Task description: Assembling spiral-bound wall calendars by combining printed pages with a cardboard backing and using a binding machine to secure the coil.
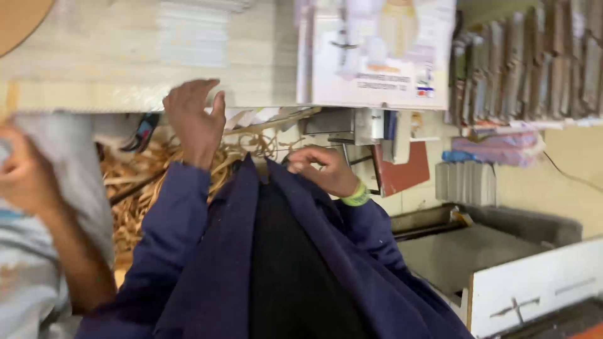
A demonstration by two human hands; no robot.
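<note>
My left hand (196, 119) is raised with its fingers apart, in front of the edge of a pale stack of boards (94, 63) and above a heap of tan paper strips (135, 188). It holds nothing. My right hand (326, 171), with a green wristband, has its fingers curled at the front edge of my dark blue jacket (213, 270), near where the two sides meet. The jacket hangs open over a black shirt (289, 282).
Another person in a grey shirt stands at the left, a bare forearm (59, 245) raised. A printed white carton (383, 56) sits above. Upright cardboard pieces (534, 63) line the upper right. A grey metal machine bed (465, 251) and white panel (534, 289) lie at the lower right.
</note>
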